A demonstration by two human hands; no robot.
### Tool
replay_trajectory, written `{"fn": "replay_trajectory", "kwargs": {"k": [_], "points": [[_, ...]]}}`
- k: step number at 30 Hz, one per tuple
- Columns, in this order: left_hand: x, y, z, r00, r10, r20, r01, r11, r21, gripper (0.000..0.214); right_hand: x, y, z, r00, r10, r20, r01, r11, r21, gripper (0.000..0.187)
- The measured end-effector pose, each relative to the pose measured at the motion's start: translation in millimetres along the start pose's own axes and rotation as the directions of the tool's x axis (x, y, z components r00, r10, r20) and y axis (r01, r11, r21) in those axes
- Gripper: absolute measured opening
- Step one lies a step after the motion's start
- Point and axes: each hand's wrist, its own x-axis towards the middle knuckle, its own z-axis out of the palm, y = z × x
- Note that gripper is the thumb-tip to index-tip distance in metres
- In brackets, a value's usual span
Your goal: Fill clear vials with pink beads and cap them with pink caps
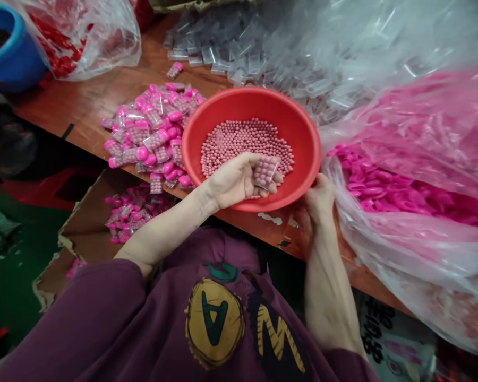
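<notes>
My left hand [235,180] is closed on a small clear plastic container [265,171] filled with pink beads, held over the near rim of a red bowl [302,132]. Loose pink beads [242,140] cover the bowl's bottom. My right hand [318,199] rests at the bowl's near right edge, next to a clear bag; its fingers are mostly hidden below the rim. A pile of filled containers with pink caps [151,132] lies on the wooden table [87,101] left of the bowl.
A clear bag of pink caps [382,185] lies at the right. Empty clear containers [223,48] are heaped behind the bowl. A blue tub [11,53] and a bag of red pieces [75,37] stand far left. A cardboard box [91,217] with more filled containers sits below the table.
</notes>
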Motion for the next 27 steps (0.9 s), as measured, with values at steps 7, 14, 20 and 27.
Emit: {"fn": "replay_trajectory", "kwargs": {"k": [7,14,20,27], "points": [[4.8,-4.1,-4.5,0.995,-0.033,-0.098,0.036,0.999,0.025,0.034,-9.9,-4.7,-21.1,0.954,-0.049,-0.297,0.134,0.953,0.273,0.042],[3.8,-6.0,-7.1,0.999,-0.034,-0.036,0.034,0.999,-0.007,0.022,-27.7,-89.3,-11.8,0.944,-0.247,-0.218,0.307,0.902,0.304,0.047],[-0.5,-6.7,-3.7,0.999,-0.001,-0.042,0.0,1.0,-0.014,0.021,-43.2,-132.7,12.6,0.829,-0.559,-0.014,0.556,0.828,-0.075,0.039],[-3.7,-7.1,-1.0,0.995,0.025,-0.092,-0.028,0.999,-0.028,0.018,-62.3,-146.8,7.8,0.863,-0.501,0.056,0.501,0.865,0.018,0.035]]}}
